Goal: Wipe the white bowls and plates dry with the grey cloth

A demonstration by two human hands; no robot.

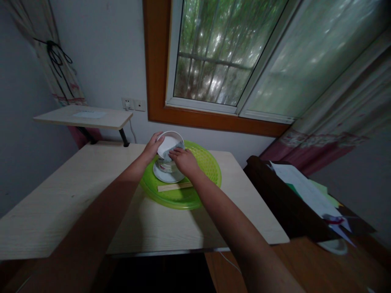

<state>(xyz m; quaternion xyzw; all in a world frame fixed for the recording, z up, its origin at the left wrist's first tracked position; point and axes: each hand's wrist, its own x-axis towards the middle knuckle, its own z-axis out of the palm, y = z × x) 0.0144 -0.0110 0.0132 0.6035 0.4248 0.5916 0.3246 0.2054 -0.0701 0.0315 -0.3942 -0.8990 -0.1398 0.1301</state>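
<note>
A white bowl (168,143) is tilted above the stack, and my left hand (151,147) is closed on its left rim. My right hand (184,160) presses a greyish cloth (173,152) against the bowl's lower right side, fingers bent over it. Under the raised bowl sit more stacked white bowls (167,166) on a white plate (168,176). In front of the plate lie light wooden chopsticks (173,186), their right end near my right forearm. All of this rests on a round green tray (180,202).
The pale wooden table (143,232) carries the tray. A raised shelf (85,116) with a paper on it stands at the back left. Beyond the table's right edge is a dark brown piece of furniture (281,199) with papers (305,191). A window (222,53) is behind.
</note>
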